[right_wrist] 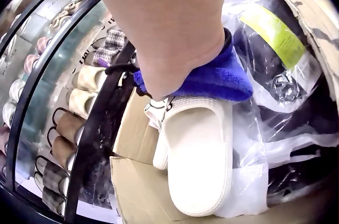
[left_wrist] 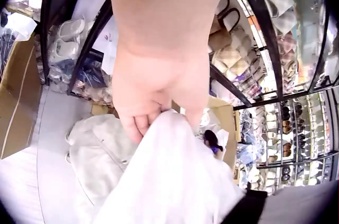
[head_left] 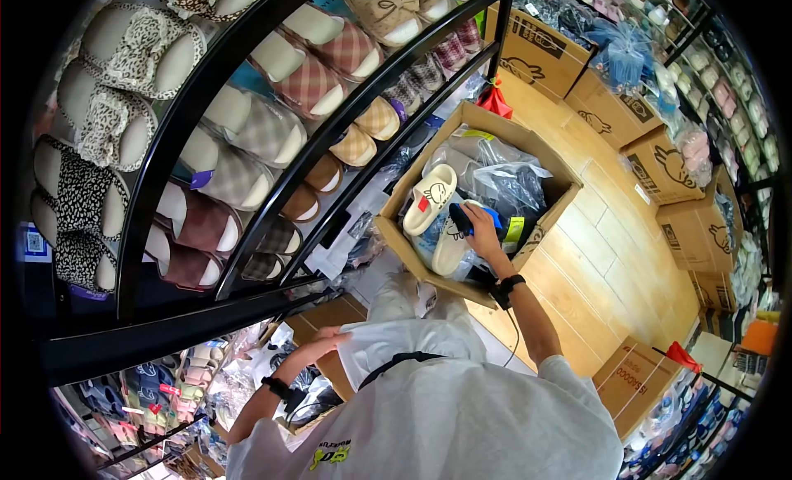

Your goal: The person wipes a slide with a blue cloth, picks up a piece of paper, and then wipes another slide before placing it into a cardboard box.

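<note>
My right hand [head_left: 485, 232] grips a black and blue item [head_left: 462, 220] over cream slippers in an open cardboard box [head_left: 474, 115]. In the right wrist view, fuzzy blue cloth [right_wrist: 220, 81] shows beside the hand [right_wrist: 172, 70], against the upper part of a cream slipper [right_wrist: 197, 165]; the fingertips are hidden. Another slipper [head_left: 431, 199], with a red tag, lies alongside in the head view. My left hand [head_left: 323, 345] pinches the hem of a white shirt [head_left: 375, 346]; the left wrist view shows the fingers [left_wrist: 142, 123] curled at the bunched fabric [left_wrist: 169, 165].
Bagged goods [head_left: 503, 176] fill the box around the slippers. A black-framed rack [head_left: 289, 170] of slippers stands close on the left. Several cartons [head_left: 610, 108] line the right side of the wooden floor [head_left: 615, 257]. A cable [head_left: 516, 340] hangs from the right wrist.
</note>
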### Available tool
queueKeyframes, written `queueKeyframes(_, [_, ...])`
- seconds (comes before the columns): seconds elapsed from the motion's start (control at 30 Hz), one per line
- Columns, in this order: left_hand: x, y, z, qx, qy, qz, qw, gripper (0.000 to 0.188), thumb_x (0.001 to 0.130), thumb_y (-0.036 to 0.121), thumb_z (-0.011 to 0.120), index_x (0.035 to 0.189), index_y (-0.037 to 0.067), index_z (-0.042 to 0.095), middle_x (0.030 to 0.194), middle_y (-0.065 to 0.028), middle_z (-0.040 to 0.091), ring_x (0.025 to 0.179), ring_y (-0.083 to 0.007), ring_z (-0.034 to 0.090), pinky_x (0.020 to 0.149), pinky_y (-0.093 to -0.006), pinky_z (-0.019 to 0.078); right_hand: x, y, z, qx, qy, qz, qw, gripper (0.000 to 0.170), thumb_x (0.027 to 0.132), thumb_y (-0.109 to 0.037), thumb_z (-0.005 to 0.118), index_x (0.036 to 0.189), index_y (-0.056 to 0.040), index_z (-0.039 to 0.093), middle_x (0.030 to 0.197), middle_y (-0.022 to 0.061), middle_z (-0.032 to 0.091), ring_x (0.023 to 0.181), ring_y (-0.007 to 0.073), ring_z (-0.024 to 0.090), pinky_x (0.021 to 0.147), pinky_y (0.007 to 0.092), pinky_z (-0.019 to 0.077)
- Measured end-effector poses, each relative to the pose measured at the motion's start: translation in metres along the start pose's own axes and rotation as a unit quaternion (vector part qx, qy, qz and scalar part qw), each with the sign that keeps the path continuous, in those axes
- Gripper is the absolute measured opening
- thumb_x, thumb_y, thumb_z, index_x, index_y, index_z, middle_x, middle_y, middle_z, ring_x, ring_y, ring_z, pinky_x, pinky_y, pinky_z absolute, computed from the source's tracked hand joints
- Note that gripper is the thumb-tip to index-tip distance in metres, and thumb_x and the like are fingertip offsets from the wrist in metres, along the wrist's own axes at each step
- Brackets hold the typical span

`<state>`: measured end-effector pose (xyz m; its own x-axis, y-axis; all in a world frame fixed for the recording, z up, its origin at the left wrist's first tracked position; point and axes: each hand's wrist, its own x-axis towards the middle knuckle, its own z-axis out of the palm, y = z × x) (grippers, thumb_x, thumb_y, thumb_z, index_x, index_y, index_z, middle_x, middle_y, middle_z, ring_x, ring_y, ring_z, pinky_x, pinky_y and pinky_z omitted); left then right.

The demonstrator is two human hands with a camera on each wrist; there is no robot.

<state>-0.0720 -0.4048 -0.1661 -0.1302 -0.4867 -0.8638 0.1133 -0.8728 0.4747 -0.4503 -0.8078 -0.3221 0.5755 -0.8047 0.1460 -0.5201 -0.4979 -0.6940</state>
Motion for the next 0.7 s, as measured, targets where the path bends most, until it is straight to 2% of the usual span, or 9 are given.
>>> queueKeyframes(0.1, [0.04, -0.032, -0.033, 0.1, 0.082, 0.025, 0.991, 0.04, 0.1, 0.045, 0.082, 0.096, 0.008, 0.066, 0.081, 0.0018, 0.063, 0.075, -0.0057, 0.062, 0.068, -0.0257, 0.0517, 0.006, -0.001, -0.001, 0.083, 0.07, 0.02, 0.994, 0.071, 0.084, -0.004, 0.078, 0.153, -0.0054, 0.06, 0.148, 0.0222, 0.065, 0.137, 0.0431, 0.06, 0.12, 0.0488, 0.0427])
queueKeyframes(0.17, [0.07, -0.065, -0.066, 0.138, 0.123, 0.041, 0.982, 0.037, 0.1, 0.042, 0.082, 0.099, 0.008, 0.067, 0.082, -0.0001, 0.065, 0.077, -0.0081, 0.064, 0.069, -0.0271, 0.0525, 0.001, -0.021, -0.012, 0.181, 0.166, 0.086, 0.966, 0.052, 0.094, -0.012, 0.079, 0.143, 0.0005, 0.065, 0.132, 0.0276, 0.073, 0.124, 0.0446, 0.069, 0.111, 0.0434, 0.0515])
queueKeyframes(0.27, [0.141, -0.102, -0.13, 0.262, 0.21, 0.111, 0.935, 0.036, 0.1, 0.038, 0.081, 0.101, 0.005, 0.066, 0.086, -0.0068, 0.07, 0.083, -0.0161, 0.069, 0.073, -0.0345, 0.0553, -0.023, -0.047, -0.042, 0.247, 0.209, 0.243, 0.914, 0.044, 0.106, -0.034, 0.076, 0.127, 0.0038, 0.072, 0.103, 0.0163, 0.077, 0.092, 0.0198, 0.069, 0.089, 0.0363, 0.0559])
queueKeyframes(0.33, [0.16, -0.076, -0.138, 0.364, 0.305, 0.161, 0.865, 0.036, 0.098, 0.035, 0.08, 0.107, 0.003, 0.066, 0.096, -0.0157, 0.073, 0.094, -0.0303, 0.072, 0.082, -0.0447, 0.0579, -0.045, -0.056, -0.077, 0.179, 0.069, 0.476, 0.858, 0.05, 0.109, -0.044, 0.072, 0.122, 0.0045, 0.074, 0.097, 0.0077, 0.074, 0.085, 0.0113, 0.061, 0.082, 0.0329, 0.0541])
queueKeyframes(0.47, [0.241, -0.03, -0.175, 0.448, 0.395, 0.197, 0.778, 0.052, 0.098, 0.033, 0.076, 0.133, -0.003, 0.061, 0.136, -0.0305, 0.063, 0.132, -0.047, 0.057, 0.111, -0.0552, 0.0476, -0.118, -0.085, -0.115, 0.33, 0.253, 0.359, 0.836, 0.035, 0.112, -0.039, 0.068, 0.111, -0.0047, 0.075, 0.098, -0.0081, 0.068, 0.084, 0.0037, 0.057, 0.071, 0.0274, 0.0442])
queueKeyframes(0.53, [0.265, 0.0, -0.168, 0.462, 0.49, 0.237, 0.701, 0.062, 0.1, 0.038, 0.072, 0.136, -0.011, 0.059, 0.135, -0.0364, 0.063, 0.131, -0.0499, 0.059, 0.111, -0.0567, 0.0483, -0.149, -0.11, -0.134, 0.314, 0.287, 0.375, 0.824, 0.032, 0.113, -0.036, 0.067, 0.115, -0.0048, 0.075, 0.1, -0.0072, 0.069, 0.088, 0.003, 0.057, 0.076, 0.0269, 0.0467])
queueKeyframes(0.57, [0.268, 0.025, -0.161, 0.44, 0.484, 0.225, 0.722, 0.063, 0.101, 0.039, 0.072, 0.135, -0.012, 0.06, 0.132, -0.0376, 0.065, 0.127, -0.0516, 0.061, 0.11, -0.056, 0.0493, -0.18, -0.101, -0.135, 0.305, 0.27, 0.402, 0.82, 0.035, 0.113, -0.035, 0.067, 0.12, -0.0017, 0.076, 0.106, -0.0041, 0.072, 0.094, 0.0043, 0.06, 0.083, 0.0273, 0.0493])
queueKeyframes(0.6, [0.275, 0.046, -0.16, 0.438, 0.447, 0.13, 0.769, 0.082, 0.099, 0.041, 0.075, 0.153, -0.013, 0.048, 0.146, -0.0394, 0.058, 0.14, -0.0532, 0.053, 0.121, -0.0546, 0.0416, -0.213, -0.092, -0.136, 0.295, 0.254, 0.429, 0.815, 0.039, 0.113, -0.034, 0.068, 0.125, 0.0014, 0.076, 0.113, -0.0011, 0.075, 0.1, 0.0056, 0.063, 0.09, 0.0277, 0.052])
queueKeyframes(0.7, [0.289, 0.085, -0.152, 0.474, 0.383, 0.028, 0.792, 0.097, 0.101, 0.054, 0.071, 0.159, -0.016, 0.037, 0.154, -0.0409, 0.052, 0.144, -0.0538, 0.05, 0.124, -0.055, 0.0391, -0.253, -0.114, -0.134, 0.281, 0.294, 0.475, 0.78, 0.034, 0.113, -0.033, 0.069, 0.119, -0.0009, 0.076, 0.108, -0.003, 0.073, 0.098, 0.0061, 0.062, 0.089, 0.028, 0.0515])
